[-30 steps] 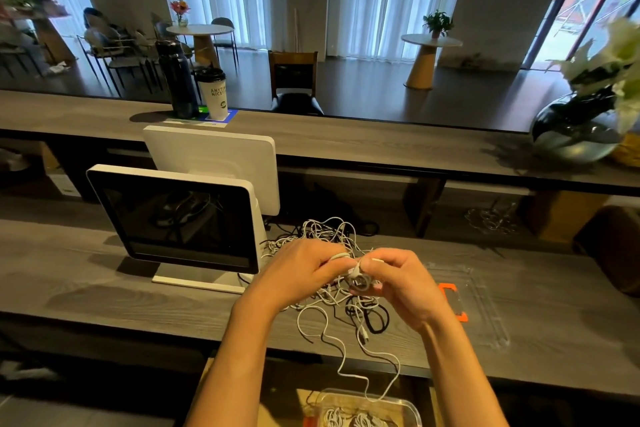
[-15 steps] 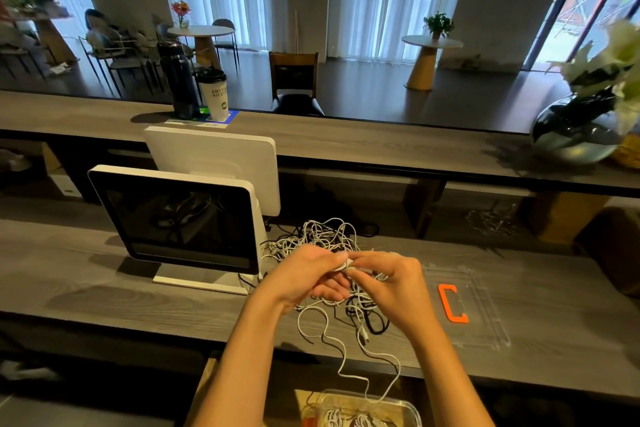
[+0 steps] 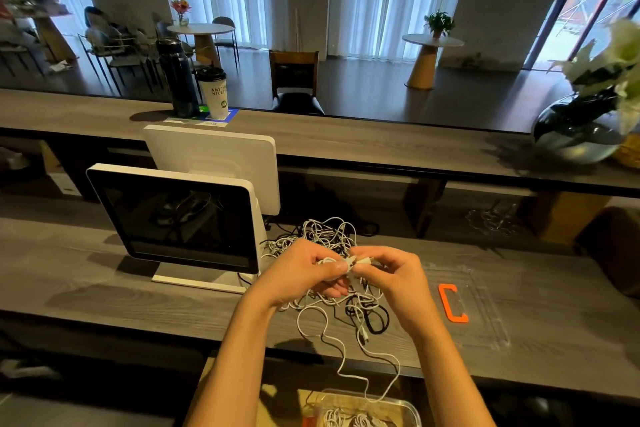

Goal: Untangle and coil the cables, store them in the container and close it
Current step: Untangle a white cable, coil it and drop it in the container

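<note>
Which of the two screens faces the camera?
The lower, nearer screen: its dark glass shows. The raised one behind it shows only its white back.

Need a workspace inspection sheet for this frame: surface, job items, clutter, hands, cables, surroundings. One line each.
Surface: grey wood-grain counter, with a raised ledge behind it.
Job's things: clear container below the counter's near edge, coiled white cables inside; clear lid with an orange latch flat on the counter, off the container.
Clutter: point-of-sale screen; dark bottle and paper cup on the ledge; glass vase.
Grippers: left hand and right hand both pinch a small white cable bundle.
Cables: tangled pile of white and black cables; one white strand trails down to the container.
Surroundings: café tables, chairs, curtained windows.
</note>
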Available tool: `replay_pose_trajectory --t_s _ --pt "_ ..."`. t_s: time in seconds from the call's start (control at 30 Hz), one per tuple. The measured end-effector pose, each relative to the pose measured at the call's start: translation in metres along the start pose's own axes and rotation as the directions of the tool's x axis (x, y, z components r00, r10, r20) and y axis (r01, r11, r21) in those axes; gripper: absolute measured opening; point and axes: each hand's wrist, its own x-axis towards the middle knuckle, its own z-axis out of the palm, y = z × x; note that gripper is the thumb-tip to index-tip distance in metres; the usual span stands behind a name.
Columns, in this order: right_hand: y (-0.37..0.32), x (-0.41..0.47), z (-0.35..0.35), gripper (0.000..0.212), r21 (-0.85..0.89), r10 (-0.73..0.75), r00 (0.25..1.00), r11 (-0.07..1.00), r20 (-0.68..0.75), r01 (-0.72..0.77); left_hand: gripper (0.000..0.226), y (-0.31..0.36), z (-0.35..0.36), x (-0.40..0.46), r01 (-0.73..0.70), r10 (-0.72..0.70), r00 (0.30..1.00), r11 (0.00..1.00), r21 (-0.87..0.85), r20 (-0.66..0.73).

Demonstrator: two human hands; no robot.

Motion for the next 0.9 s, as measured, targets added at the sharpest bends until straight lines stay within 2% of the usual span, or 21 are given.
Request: replay_pose_trajectory --t_s 0.13,0.2,0.3,0.37,0.43,0.53,0.6,0.7,0.9 --pt "0.01 0.005 0.008 0.011 -0.136 -0.033 0.974 0.991 -0.225 0.002 0.017 -0.011 0.009 0.011 0.03 -0.062 0.987 0.979 -0.204 -0.15" --pt "0.012 0.003 0.015 0.011 -0.16 -0.073 0.946 0.987 -0.317 0.022 0.015 -0.017 0.017 0.017 0.033 -0.117 0.968 0.936 -0.35 -0.22" --pt "0.012 -0.002 0.024 0.01 -0.073 -0.083 0.941 0.995 -0.327 0.063 0.015 -0.022 0.028 0.023 0.023 -0.204 0.939 0.843 -0.538 -0.279" --pt "0.013 -0.003 0.028 0.012 0.008 -0.061 0.941 0.998 -0.332 0.068 0.017 -0.025 0.031 0.027 0.014 -0.216 0.933 0.822 -0.57 -0.287" --pt "0.013 -0.002 0.029 0.018 0.139 0.022 0.929 0.99 -0.369 0.032 0.017 -0.027 0.031 0.03 0.009 -0.229 0.926 0.808 -0.589 -0.3" --pt "0.015 0.0 0.029 0.012 0.215 0.07 0.911 0.976 -0.407 0.022 0.017 -0.029 0.034 0.03 -0.002 -0.213 0.922 0.832 -0.554 -0.323" --pt "0.018 0.0 0.028 0.007 0.14 0.017 0.904 0.989 -0.427 0.048 0.017 -0.029 0.036 0.031 -0.011 -0.186 0.919 0.871 -0.491 -0.349" --pt "0.023 0.002 0.03 0.016 -0.017 -0.056 0.901 0.998 -0.431 0.054 0.022 -0.028 0.039 0.031 -0.032 -0.138 0.917 0.91 -0.413 -0.374" --pt "0.022 0.007 0.03 0.025 -0.172 -0.112 0.909 0.984 -0.401 0.046 0.029 -0.025 0.04 0.028 -0.106 0.024 0.935 0.971 -0.215 -0.353"
